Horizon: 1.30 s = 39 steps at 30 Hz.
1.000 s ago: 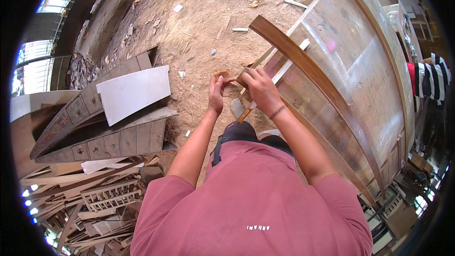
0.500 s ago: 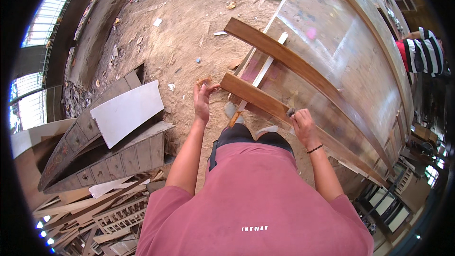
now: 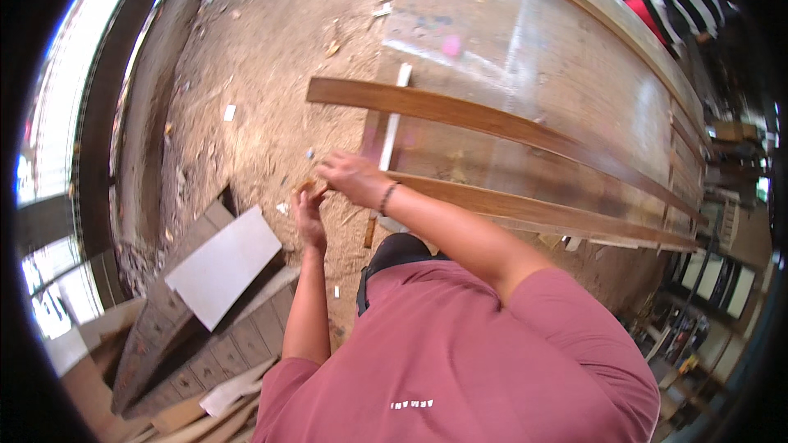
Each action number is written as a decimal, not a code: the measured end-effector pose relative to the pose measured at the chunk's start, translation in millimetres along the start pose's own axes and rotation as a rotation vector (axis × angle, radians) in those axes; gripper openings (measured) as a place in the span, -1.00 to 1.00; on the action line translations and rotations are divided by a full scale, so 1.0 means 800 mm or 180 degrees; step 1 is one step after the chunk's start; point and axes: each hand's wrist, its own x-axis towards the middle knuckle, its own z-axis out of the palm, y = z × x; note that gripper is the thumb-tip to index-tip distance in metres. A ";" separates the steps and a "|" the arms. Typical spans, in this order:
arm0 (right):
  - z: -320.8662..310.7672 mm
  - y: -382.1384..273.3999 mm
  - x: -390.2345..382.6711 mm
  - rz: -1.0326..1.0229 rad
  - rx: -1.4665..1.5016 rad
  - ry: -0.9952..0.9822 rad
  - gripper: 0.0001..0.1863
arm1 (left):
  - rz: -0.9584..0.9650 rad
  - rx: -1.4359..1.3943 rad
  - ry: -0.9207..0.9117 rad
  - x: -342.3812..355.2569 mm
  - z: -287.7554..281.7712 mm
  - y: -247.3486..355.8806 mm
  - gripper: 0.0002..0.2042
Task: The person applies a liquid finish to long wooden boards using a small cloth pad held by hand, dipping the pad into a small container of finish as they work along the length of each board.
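My left hand (image 3: 309, 220) is raised over the dirt floor, its fingers curled round a small amber-brown cup-like thing (image 3: 307, 186) whose exact kind is unclear. Right above it, my right hand (image 3: 355, 177) reaches across with bent fingers, close to or touching that thing. The dark wad that this hand pinched a moment ago is hidden behind the fingers now. Beside my right wrist runs the near brown wooden board (image 3: 501, 203), its left end partly covered by my arm. A second brown board (image 3: 435, 105) lies roughly parallel, farther off. Both boards have a smooth, stained-looking surface.
A white strip (image 3: 395, 127) crosses under the boards on a large paint-marked wooden table (image 3: 484, 25). At the left, a white panel (image 3: 223, 267) lies on a dark pointed wooden structure (image 3: 152, 353). Another person in a striped shirt (image 3: 685, 0) stands at the far right.
My right hand has moved left, from the near board to my left hand. The left hand has turned slightly and stays raised. The whole view has swung, so boards and table sit differently.
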 end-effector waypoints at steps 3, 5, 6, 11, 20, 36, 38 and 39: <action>0.023 0.017 0.013 0.0442 0.0534 0.0031 -0.79 | 0.0107 0.0134 -0.0216 0.000 0.000 -0.001 -0.61; 0.017 0.027 -0.010 0.0487 0.0576 0.0398 -0.79 | -0.0074 0.0189 -0.0111 0.000 0.000 0.002 -0.62; 0.002 0.025 -0.021 0.0386 0.0543 0.0604 -0.80 | -0.0028 0.0146 -0.0093 0.000 -0.007 0.005 -0.63; -0.090 0.021 -0.169 0.0828 0.0630 0.0895 -0.81 | 0.0302 0.0477 -0.0006 0.007 -0.040 0.020 -0.64; -0.183 -0.021 -0.471 0.2725 0.0539 0.1417 -0.73 | 0.1167 0.1691 -0.0570 -0.056 0.142 0.050 -0.57; -0.224 -0.099 -0.812 0.3563 0.1344 0.2798 -0.69 | 0.0119 0.1931 -0.2749 -0.398 0.379 -0.146 -0.49; -0.221 -0.100 -0.834 0.3679 0.1484 0.2913 -0.68 | -0.0247 0.2061 -0.3203 -0.415 0.385 -0.162 -0.49; -0.218 -0.102 -0.847 0.3661 0.1583 0.3184 -0.70 | -0.0245 0.2096 -0.3190 -0.425 0.392 -0.168 -0.49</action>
